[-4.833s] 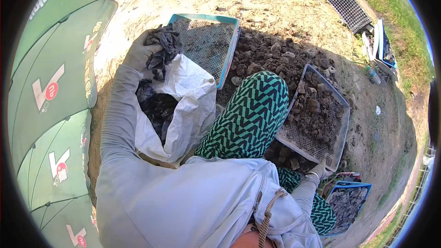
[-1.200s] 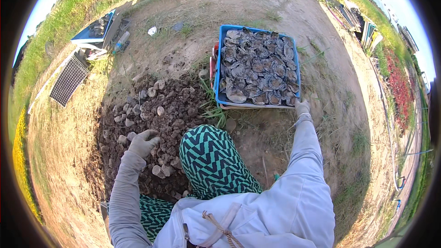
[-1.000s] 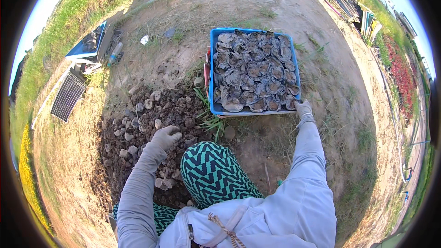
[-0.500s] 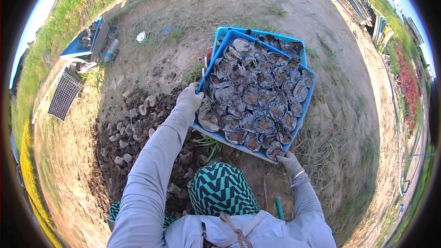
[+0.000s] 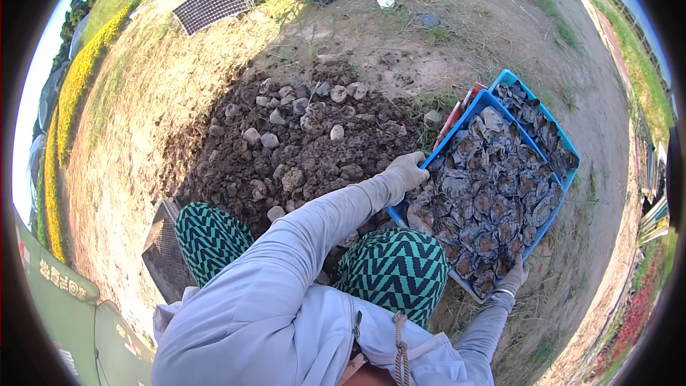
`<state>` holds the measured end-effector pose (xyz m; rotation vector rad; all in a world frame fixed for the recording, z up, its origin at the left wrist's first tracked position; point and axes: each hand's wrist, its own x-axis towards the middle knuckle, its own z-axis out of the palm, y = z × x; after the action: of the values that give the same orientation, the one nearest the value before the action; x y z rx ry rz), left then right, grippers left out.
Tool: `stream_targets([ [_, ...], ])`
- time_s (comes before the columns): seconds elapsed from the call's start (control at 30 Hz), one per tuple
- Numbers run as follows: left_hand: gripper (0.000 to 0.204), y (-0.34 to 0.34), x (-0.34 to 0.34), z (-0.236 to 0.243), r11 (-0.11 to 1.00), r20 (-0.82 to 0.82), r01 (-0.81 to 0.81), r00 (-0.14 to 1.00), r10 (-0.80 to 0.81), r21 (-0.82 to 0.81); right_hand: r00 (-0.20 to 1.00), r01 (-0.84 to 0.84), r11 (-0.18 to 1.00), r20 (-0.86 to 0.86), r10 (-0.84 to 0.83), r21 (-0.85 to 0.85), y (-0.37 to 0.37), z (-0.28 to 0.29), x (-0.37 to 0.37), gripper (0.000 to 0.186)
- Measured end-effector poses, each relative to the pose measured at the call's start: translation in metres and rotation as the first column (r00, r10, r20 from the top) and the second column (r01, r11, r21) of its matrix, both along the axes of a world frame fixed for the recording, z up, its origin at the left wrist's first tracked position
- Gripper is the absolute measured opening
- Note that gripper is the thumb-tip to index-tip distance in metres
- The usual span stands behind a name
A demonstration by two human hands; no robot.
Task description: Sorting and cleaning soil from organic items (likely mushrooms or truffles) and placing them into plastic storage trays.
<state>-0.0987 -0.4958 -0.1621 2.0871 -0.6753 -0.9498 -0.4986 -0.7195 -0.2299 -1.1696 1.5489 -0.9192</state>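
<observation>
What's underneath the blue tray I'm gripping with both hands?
Past the far edge of the held tray, part of a second blue tray shows, with crumpled dark bundles in it. The held tray hides the rest.

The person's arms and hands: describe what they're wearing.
Long, pale grey sleeves, wrinkled and with no markings that show, reach both wrists. The left hand and right hand seem thinly gloved, though the detail is too small to be sure. A narrow, pale band shows at the right wrist.

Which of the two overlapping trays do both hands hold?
The nearer blue tray: left hand and right hand grip it. The turquoise-rimmed tray beyond is partly covered.
</observation>
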Motion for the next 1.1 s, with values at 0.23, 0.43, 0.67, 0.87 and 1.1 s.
stream_targets([
  [0.23, 0.03, 0.083, 0.047, 0.05, 0.977, 0.103, -0.21, 0.972, 0.213, -0.039, 0.971, -0.173, 0.985, 0.167, 0.173, -0.015, 0.046, 0.017, 0.082, 0.024],
  [0.43, 0.014, 0.251, 0.058, 0.026, 0.745, -0.091, -0.664, 0.747, 0.658, -0.064, 0.777, -0.621, 0.78, 0.071, 0.626, -0.075, 0.079, 0.024, 0.253, 0.021],
  [0.67, 0.026, 0.452, -0.01, -0.02, 0.549, -0.207, -0.793, 0.509, 0.836, 0.266, -0.184, -0.979, -0.071, -0.669, 0.72, 0.193, 0.192, 0.041, 0.408, 0.032],
  [0.87, 0.038, 0.466, 0.013, 0.071, 0.828, -0.255, -0.552, 0.79, 0.557, 0.097, -0.487, -0.841, -0.438, -0.797, 0.356, 0.318, 0.244, 0.172, 0.471, 0.029],
  [1.1, 0.029, 0.51, 0.067, 0.126, 0.556, -0.179, -0.74, 0.648, 0.741, -0.379, -0.545, -0.743, -0.647, -0.715, 0.438, 0.17, 0.397, 0.142, 0.54, 0.035],
])
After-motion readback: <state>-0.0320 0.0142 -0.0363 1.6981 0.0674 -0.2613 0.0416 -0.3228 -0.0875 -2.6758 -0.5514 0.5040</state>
